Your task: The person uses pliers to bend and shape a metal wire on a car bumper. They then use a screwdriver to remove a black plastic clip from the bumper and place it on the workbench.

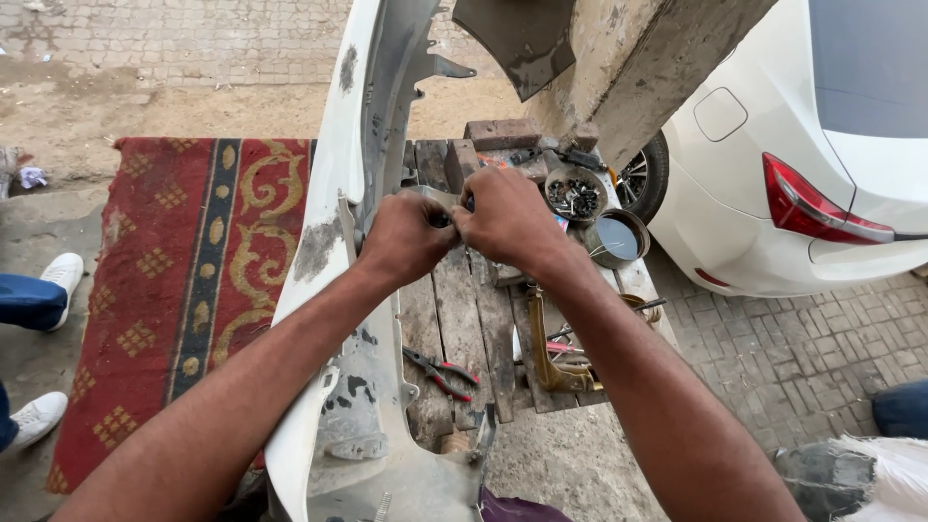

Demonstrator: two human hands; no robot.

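A worn wooden pallet carries red-handled pliers and a bowl of screws.

Two bare forearms, no sleeves in view, no watch, rings or gloves. Left hand and right hand dusty, smudged with grime across knuckles.

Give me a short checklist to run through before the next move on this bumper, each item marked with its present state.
1. Both hands on the work: left hand and right hand meet at the bumper inner edge. Ok.
2. What the fingers pinch: hidden between the hands. Cannot tell.
3. Bumper steady: it stands on edge against the wooden bench, with no clamp in sight. Cannot tell.
4. Pliers in reach: lying on the bench below the hands. Ok.
5. Fasteners at hand: bowl of screws just past the right hand. Ok.
6. Bystander clear: white shoes stand off the rug. Ok.
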